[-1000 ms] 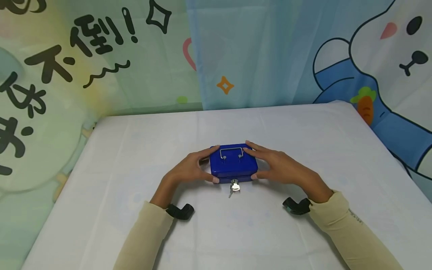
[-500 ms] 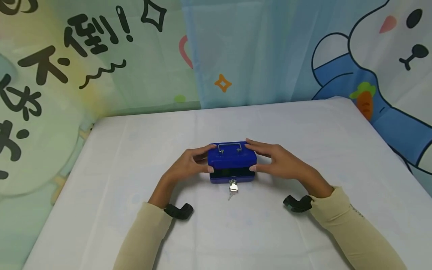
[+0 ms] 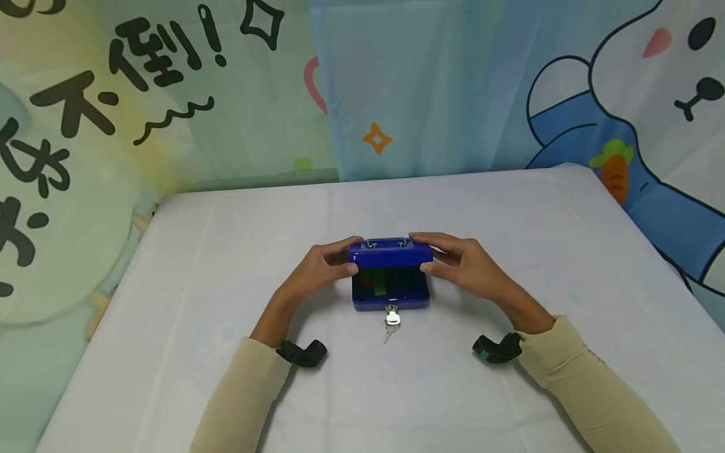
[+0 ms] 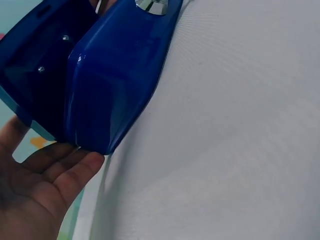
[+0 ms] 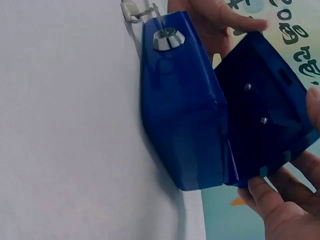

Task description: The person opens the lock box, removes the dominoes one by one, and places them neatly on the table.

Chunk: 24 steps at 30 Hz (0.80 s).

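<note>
A blue metal cash box (image 3: 368,306) sits on the white-covered table, its lid (image 3: 391,257) raised at the front. My left hand (image 3: 328,265) holds the lid's left end, thumb at the front edge and fingers toward the back. At the right end, my right hand (image 3: 461,267) grips the lid in the same way. Keys (image 3: 392,319) hang from the front lock (image 5: 169,39). Inside the box, a dim green and reddish patch shows, too dark to identify. The lid's underside (image 4: 35,55) with two screw heads is visible in both wrist views.
White cloth (image 3: 396,390) covers the table around the box. Printed curtains (image 3: 430,88) with cartoon figures and lettering hang behind the table and along its left side. Black wrist mounts (image 3: 303,354) stick out from both sleeves.
The box was shut one second ago. Both hands have swung the lid's front edge up and back, and the dark interior now shows. The box body stays in place.
</note>
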### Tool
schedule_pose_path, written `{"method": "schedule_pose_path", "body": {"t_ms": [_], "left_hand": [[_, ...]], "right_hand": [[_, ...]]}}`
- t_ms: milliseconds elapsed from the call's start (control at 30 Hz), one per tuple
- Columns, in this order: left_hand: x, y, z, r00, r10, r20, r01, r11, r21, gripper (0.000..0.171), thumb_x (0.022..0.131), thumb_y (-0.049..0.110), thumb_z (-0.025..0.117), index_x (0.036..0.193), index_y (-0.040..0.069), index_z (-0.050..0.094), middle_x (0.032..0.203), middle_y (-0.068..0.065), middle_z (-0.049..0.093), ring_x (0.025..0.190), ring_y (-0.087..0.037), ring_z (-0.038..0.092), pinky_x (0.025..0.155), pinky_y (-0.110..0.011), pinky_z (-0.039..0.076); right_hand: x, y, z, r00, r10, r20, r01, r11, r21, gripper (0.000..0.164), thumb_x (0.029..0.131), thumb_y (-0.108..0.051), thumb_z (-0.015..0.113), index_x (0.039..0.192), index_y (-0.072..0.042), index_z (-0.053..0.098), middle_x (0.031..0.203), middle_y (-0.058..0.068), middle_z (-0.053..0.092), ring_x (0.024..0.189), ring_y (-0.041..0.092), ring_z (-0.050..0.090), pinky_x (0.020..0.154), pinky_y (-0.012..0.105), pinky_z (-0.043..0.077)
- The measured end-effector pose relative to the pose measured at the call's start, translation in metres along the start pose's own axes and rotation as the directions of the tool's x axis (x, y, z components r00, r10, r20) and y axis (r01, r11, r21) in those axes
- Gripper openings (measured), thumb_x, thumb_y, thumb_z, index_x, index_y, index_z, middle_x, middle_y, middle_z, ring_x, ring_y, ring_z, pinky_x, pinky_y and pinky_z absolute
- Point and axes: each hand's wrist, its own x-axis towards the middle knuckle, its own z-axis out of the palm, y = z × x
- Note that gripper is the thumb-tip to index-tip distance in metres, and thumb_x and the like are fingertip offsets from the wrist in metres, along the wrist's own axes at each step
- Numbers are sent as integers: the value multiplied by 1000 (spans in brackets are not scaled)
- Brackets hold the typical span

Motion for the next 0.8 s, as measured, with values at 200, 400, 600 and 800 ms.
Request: {"method": "schedule_pose_path", "body": {"t_ms": [200,400,600,800], "left_hand": [[1,-1,3,999,-1,-53,3,999,41,103,68,78,63,146,12,46,140,-10,52,121,-25,56,98,-41,47],[2,-2,5,992,-22,-122,34,995,98,105,68,84,54,145,14,48,136,-9,57,118,-25,58,97,-42,48],[3,-1,7,989,-37,-142,44,998,44,89,82,72,55,147,12,45,133,-13,58,111,-25,63,92,-38,51],[4,-4,4,994,-30,-107,20,995,-98,58,101,38,51,148,6,39,133,-20,56,114,-29,61,92,-38,51]], "right_hand": [[0,2,1,999,48,-24,-47,997,61,46,97,-12,61,142,-13,52,146,3,47,136,21,40,103,25,38],[2,3,2,999,4,-39,-3,999,45,42,102,-10,52,143,-11,50,145,3,48,137,18,38,109,31,33],[2,6,4,989,4,-149,7,998,70,37,102,-15,53,139,-8,54,140,6,54,131,17,47,103,25,40],[3,7,6,967,78,-242,-45,989,137,41,102,-20,52,138,-1,53,134,16,57,112,20,62,95,24,46]]}}
